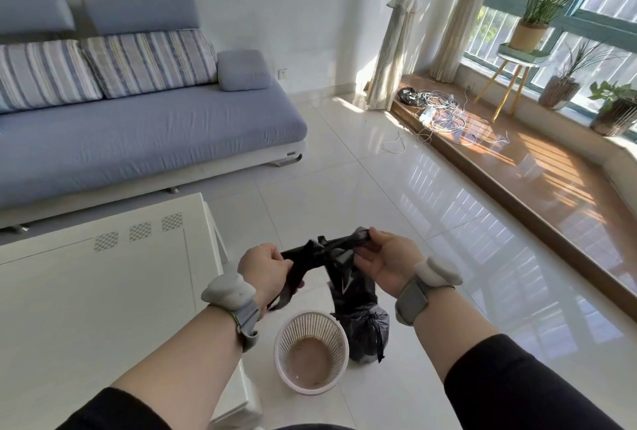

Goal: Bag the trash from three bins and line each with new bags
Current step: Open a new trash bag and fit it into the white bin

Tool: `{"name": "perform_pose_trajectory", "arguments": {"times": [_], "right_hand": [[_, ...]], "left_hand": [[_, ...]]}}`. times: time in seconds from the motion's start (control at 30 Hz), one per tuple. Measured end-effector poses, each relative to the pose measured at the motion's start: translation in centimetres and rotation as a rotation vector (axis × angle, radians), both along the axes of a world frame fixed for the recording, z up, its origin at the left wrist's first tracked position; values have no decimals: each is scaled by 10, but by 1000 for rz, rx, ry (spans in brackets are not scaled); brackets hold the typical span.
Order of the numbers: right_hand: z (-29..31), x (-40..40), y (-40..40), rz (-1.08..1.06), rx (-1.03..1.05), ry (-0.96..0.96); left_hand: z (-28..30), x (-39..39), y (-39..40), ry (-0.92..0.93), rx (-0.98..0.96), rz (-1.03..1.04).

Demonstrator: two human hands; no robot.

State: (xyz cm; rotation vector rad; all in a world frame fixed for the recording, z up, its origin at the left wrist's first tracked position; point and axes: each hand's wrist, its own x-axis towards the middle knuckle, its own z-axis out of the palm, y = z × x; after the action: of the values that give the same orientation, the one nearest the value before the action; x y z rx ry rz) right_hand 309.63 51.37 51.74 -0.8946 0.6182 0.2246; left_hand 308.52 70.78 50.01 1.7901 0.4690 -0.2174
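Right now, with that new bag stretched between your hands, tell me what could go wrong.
1. The left hand and right hand pull the thin black bag taut; it might tear.
2. The bin stands unlined with residue on its bottom, which could soil the new liner.
3. The full bag leans against the bin; it could tip or get bumped while lining.

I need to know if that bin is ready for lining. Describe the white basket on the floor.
The white basket is a round plastic bin with latticed, openwork walls and a solid rim. It stands upright on the tiled floor, beside the white table. It has no liner, and its brownish bottom shows. A filled black trash bag sits against its right side.
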Motion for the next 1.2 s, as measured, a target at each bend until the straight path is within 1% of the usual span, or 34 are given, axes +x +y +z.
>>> {"name": "perform_pose_trajectory", "arguments": {"times": [0.03,0.07,0.1,0.17,0.23,0.27,0.33,0.4,0.43,0.47,0.5,0.57,0.6,0.63,0.67,0.7,0.73,0.77,0.83,0.87,0.9,1.0,1.03,1.1,1.2], "right_hand": [[-1,2,-4,-39,50,26],[-2,3,-8,-65,95,54],[-2,4,-12,-71,118,79],[-5,3,-14,-48,79,120],[-9,1,-14,-23,-66,130],[-10,0,-15,-5,-159,107],[-9,-5,-18,110,-322,25],[-4,-10,-19,340,-468,-9],[-2,-12,-20,433,-546,-7],[-3,-12,-20,464,-605,0],[-5,-10,-20,435,-631,2],[-11,-4,-22,277,-580,7],[-14,0,-23,209,-544,21],[-15,3,-24,169,-519,38],[-16,7,-24,143,-498,52],[-17,9,-24,121,-481,59],[-17,11,-22,101,-464,61],[-16,12,-20,86,-452,64],[-12,10,-14,100,-422,52],[-9,8,-12,144,-411,44],[-6,5,-11,215,-411,40],[0,-3,-10,481,-499,52],[-1,-3,-8,514,-545,63],[-5,-2,-6,479,-613,91],[-13,2,-9,380,-546,129]], "left_hand": [[-1,0,4,-21,109,11],[-1,-1,7,-23,139,43],[-1,-1,9,-17,87,92],[0,1,12,28,-208,221],[0,10,13,78,-502,336],[-3,15,14,108,-601,373],[-9,26,19,172,-699,403],[-15,32,25,210,-710,361],[-20,36,28,229,-704,329],[-20,37,29,247,-697,298],[-15,35,30,241,-687,267],[-7,29,28,239,-627,127],[-4,24,26,243,-560,13],[-3,18,23,234,-444,-96],[-6,14,22,221,-268,-166],[-9,11,20,208,-103,-197],[-12,10,20,191,14,-197],[-14,10,20,179,59,-184],[-14,11,21,176,61,-127],[-14,13,22,179,29,-65],[-12,13,22,194,-57,5],[-3,15,19,276,-413,149],[0,16,18,297,-521,161],[3,19,17,306,-668,160],[3,23,16,326,-748,201]]}}
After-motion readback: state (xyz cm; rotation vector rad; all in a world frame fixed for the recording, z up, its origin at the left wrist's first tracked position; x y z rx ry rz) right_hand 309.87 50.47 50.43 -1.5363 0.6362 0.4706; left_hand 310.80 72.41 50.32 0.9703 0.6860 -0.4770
